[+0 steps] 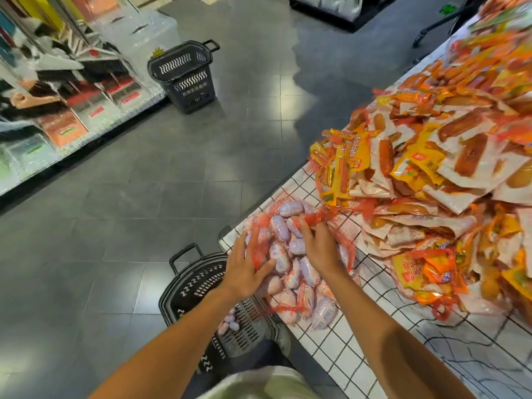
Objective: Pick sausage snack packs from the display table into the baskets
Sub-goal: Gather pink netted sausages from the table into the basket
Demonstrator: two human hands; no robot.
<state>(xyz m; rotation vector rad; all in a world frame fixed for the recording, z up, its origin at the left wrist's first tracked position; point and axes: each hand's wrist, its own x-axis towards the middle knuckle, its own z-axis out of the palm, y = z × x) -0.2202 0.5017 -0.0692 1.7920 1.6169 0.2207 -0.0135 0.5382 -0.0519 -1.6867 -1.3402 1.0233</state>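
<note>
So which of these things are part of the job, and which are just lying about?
Part of the job:
left hand
right hand
netted sausage packs
near basket
far basket
display table

Lying about:
shelf goods
clear bin

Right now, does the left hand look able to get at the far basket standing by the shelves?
Probably not: the left hand rests on the net sausage bag at the table edge, while the far basket stands across open floor.

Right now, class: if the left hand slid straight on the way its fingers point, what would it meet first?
The left hand already rests on the net bag of pale sausages; pushing on, it would likely just press deeper into that bag.
</note>
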